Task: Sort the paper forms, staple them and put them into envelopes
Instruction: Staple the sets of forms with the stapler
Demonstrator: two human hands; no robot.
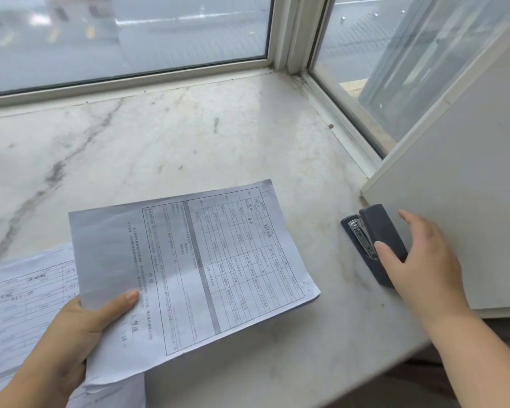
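1. Marble, pale and grey-veined, makes up the counter (pixel 165 136), which runs along under a window and into a glazed corner on the right.
2. Held above its near edge is a thin set of printed forms (pixel 189 269), gathered together and tilted; the left hand (pixel 80 334) pinches the set at its near left corner, thumb on top and fingers beneath.
3. More forms (pixel 24 295) lie flat at the near left edge of the counter, partly under the held set, so the sorting looks only partly done.
4. At the right edge, against a white panel (pixel 460 207), sits a dark blue-grey stapler (pixel 371 237) with its mouth facing the far side.
5. Reaching onto it, the right hand (pixel 424 260) has the thumb against the stapler's left side and the fingers curving over its top; it appears to be taking hold, though the stapler's base is on the counter.
6. My reading: the held set is collected but not yet stapled, and I cannot make out any staple in its corners.
7. No envelopes are in sight, so stapling, the remaining forms and all the enveloping are left to do.
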